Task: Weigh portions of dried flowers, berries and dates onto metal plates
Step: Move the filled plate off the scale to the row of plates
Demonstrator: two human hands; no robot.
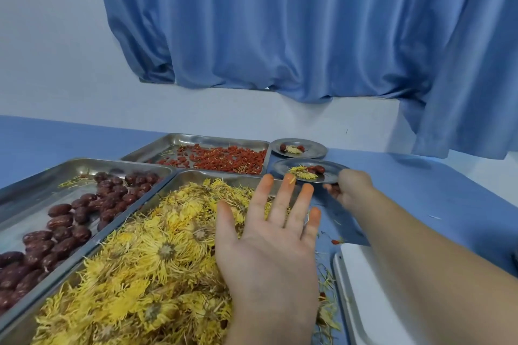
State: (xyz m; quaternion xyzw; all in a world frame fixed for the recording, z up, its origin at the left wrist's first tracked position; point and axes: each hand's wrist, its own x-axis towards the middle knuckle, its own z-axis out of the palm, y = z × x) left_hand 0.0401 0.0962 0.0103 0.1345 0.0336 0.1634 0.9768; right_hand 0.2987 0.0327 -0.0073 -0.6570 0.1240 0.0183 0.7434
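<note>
The person's left hand [269, 243] hovers flat over the right end of the big tray [193, 176] of yellow dried chrysanthemum flowers [157, 249], its orange-stained fingers spread straight and holding nothing. The right hand [347, 187] reaches far forward and pinches the right rim of the nearer round metal plate [333, 169], thumb on top and fingers curled beneath. That plate carries a tuft of flowers and a few dates. Just behind it sits a second plate [316, 148] with a similar portion. Left of the plates is a tray [173, 140] of red berries [224, 159]. A tray [42, 185] of dark dates [64, 221] lies furthest left. All rest on a blue table [434, 185]. A white flat-topped object [364, 288] lies under the right forearm.
</note>
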